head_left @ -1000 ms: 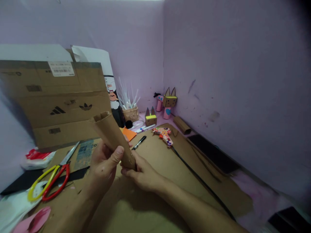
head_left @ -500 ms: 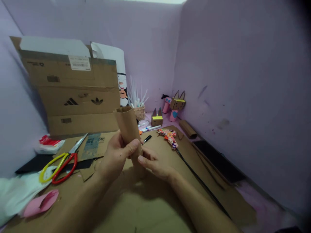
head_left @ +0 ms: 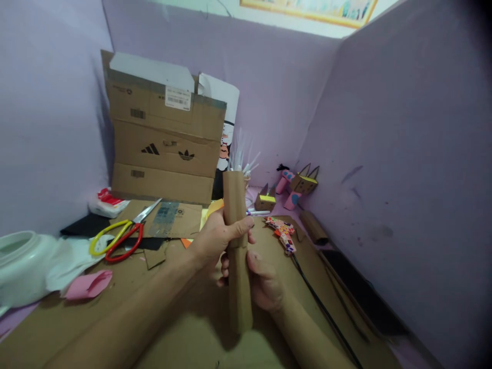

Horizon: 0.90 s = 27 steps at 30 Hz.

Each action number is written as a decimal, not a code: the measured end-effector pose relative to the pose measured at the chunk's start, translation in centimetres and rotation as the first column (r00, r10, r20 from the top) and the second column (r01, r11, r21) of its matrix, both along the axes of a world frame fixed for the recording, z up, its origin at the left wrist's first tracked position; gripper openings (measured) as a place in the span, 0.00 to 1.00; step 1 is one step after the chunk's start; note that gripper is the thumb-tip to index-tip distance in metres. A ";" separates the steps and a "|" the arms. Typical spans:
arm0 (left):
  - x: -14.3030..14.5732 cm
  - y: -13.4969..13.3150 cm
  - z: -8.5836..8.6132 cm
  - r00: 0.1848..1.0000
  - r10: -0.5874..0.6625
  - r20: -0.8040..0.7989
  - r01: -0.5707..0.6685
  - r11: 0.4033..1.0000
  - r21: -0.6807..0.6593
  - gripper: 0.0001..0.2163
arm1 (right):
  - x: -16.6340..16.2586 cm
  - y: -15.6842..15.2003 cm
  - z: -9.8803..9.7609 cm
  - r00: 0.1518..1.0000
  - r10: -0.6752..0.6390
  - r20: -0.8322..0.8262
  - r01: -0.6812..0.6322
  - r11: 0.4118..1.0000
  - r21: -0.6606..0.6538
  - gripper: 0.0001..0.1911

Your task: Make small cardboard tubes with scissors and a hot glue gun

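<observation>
A long brown cardboard tube [head_left: 240, 294] stands nearly upright in front of me, with a seam or fold line across it near its middle. My left hand [head_left: 215, 236] is closed around its upper half, the thumb lying across the front. Lower down, my right hand [head_left: 267, 282] grips the tube from the right, its fingers curling behind and showing on the left side. To the right of the tube lies a glue gun [head_left: 283, 233] covered in a colourful pattern, its black cord running toward me.
Red-and-yellow-handled scissors [head_left: 123, 238], a pink paper roll [head_left: 89, 284] and a white pot [head_left: 25, 266] lie on the left. A flattened cardboard box [head_left: 169, 133] leans at the back. Cardboard animal figures [head_left: 303, 183] and another brown tube [head_left: 313, 228] are at right.
The tube has swung from leaning left to almost upright, showing its lower part. My right hand has shifted lower along it. The view has turned left and tipped up.
</observation>
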<state>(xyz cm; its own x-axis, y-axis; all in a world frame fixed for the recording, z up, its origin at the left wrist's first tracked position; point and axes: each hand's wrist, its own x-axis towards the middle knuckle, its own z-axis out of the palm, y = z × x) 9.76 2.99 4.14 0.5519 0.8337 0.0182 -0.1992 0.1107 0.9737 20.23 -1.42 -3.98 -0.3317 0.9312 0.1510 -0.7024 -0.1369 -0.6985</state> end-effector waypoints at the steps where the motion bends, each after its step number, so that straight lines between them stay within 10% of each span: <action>1: -0.1 0.0 -0.1 1.000 -0.023 -0.002 0.023 1.000 0.004 0.18 | -0.1 0.0 0.0 1.000 -0.005 -0.012 0.005 1.000 -0.006 0.20; 27: 0.3 0.4 -2.0 0.989 0.009 0.146 0.004 0.996 -0.090 0.14 | -0.4 -0.4 0.3 0.922 -0.229 0.314 0.222 0.973 0.056 0.24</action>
